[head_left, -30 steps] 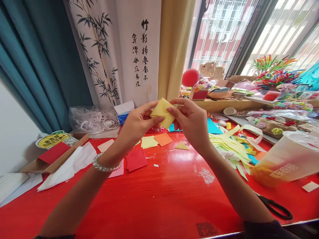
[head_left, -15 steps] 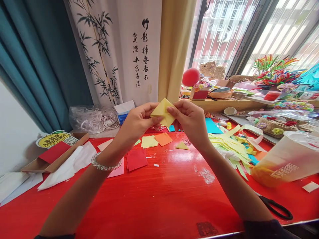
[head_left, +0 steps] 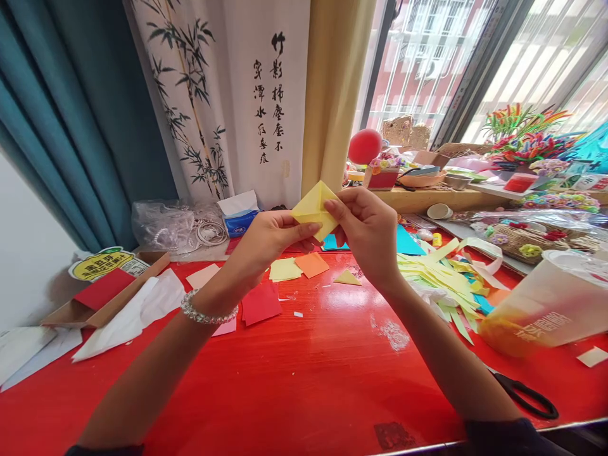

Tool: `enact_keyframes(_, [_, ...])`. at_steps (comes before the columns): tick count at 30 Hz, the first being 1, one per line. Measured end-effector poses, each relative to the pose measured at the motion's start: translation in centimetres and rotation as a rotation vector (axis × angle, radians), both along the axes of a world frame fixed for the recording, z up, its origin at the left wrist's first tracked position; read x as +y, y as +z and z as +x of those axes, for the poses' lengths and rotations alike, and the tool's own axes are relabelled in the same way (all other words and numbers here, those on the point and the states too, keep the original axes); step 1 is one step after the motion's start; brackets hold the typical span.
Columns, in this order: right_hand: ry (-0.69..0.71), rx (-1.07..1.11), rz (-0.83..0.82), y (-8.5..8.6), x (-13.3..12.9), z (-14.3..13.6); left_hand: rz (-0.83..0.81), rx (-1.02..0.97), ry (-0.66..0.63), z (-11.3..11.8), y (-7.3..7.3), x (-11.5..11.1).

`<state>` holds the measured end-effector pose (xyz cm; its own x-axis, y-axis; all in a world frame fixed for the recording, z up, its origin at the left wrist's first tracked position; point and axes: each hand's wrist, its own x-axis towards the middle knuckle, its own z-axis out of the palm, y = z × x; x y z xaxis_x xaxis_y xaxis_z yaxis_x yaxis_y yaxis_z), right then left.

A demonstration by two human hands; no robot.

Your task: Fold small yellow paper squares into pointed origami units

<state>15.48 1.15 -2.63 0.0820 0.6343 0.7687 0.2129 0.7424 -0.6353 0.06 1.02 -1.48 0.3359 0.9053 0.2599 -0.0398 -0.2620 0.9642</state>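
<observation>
A piece of folded yellow paper (head_left: 314, 204), diamond-shaped with creases meeting near its middle, is held up above the far part of the red table (head_left: 304, 386). My left hand (head_left: 280, 233) pinches its lower left edge, thumb on the near face. On the other side, my right hand (head_left: 367, 221) grips the right edge between thumb and fingers. The fingers behind the paper are partly hidden. Below on the table lie a small folded yellow triangle (head_left: 348, 277), a yellow square sheet (head_left: 285, 269), an orange sheet (head_left: 312, 265) and red sheets (head_left: 261, 304).
Yellow-green paper strips (head_left: 449, 278) are heaped at the right beside a tilted plastic cup (head_left: 546, 310). Scissors (head_left: 527, 396) lie near the front right edge. A cardboard tray (head_left: 107, 297) and white tissue (head_left: 123, 320) are at the left. A tissue pack (head_left: 240, 218) stands behind.
The folded yellow paper has shifted slightly right and up and turned a little. My left hand has moved right with it; both hands keep hold.
</observation>
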Motion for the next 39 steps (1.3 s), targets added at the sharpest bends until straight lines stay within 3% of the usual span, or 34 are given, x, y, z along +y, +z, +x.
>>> enact_keyframes(8, [0.147,-0.003,-0.122,0.5,-0.1,0.1,0.073,0.017,-0.055,-0.8,0.8,0.0])
enact_keyframes(15, [0.258,-0.004,-0.208,0.5,0.2,0.2,0.155,0.027,0.066,-1.1,1.0,-0.3])
enact_keyframes(21, [0.448,-0.14,-0.304,1.1,0.0,1.3,0.235,0.024,0.16,-1.0,0.9,-0.2])
enact_keyframes(30, [0.423,-0.128,-0.303,1.3,-0.1,1.7,0.259,0.045,0.116,-1.1,0.9,-0.1])
enact_keyframes(39, [0.453,-0.08,-0.338,1.3,-0.1,1.7,0.169,0.027,0.046,-1.4,1.0,0.0])
